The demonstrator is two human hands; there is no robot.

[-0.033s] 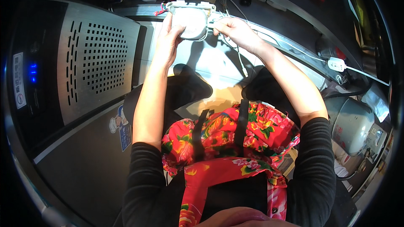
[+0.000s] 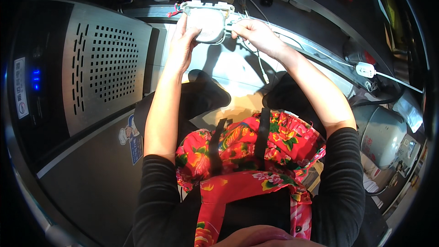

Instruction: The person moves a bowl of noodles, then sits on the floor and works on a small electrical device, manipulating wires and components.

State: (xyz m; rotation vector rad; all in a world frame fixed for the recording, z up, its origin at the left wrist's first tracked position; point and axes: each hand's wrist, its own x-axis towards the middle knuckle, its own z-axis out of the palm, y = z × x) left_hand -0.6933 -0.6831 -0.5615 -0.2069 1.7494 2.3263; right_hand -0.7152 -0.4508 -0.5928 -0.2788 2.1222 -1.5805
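A white rounded plastic device [image 2: 206, 24], its kind not clear, is held up over the floor near the shelf edge. Along its top runs a notched strip, and its face is washed out by bright light. My left hand [image 2: 184, 39] grips its left side, thumb across the front and fingers partly hidden behind. At the device's right edge, my right hand [image 2: 250, 33] pinches a small white piece, possibly a plug or cable end [image 2: 229, 27]; the fingertips hide most of it. A thin white cable [image 2: 261, 64] hangs below my right hand, its end dangling.
On the left stands a metal cabinet with a perforated panel [image 2: 114, 64] and blue lit display. A low shelf edge [image 2: 315, 59] crosses ahead, with cables and bags behind. To the right are a white power strip [image 2: 366, 70] and a grey gas cylinder [image 2: 382, 135].
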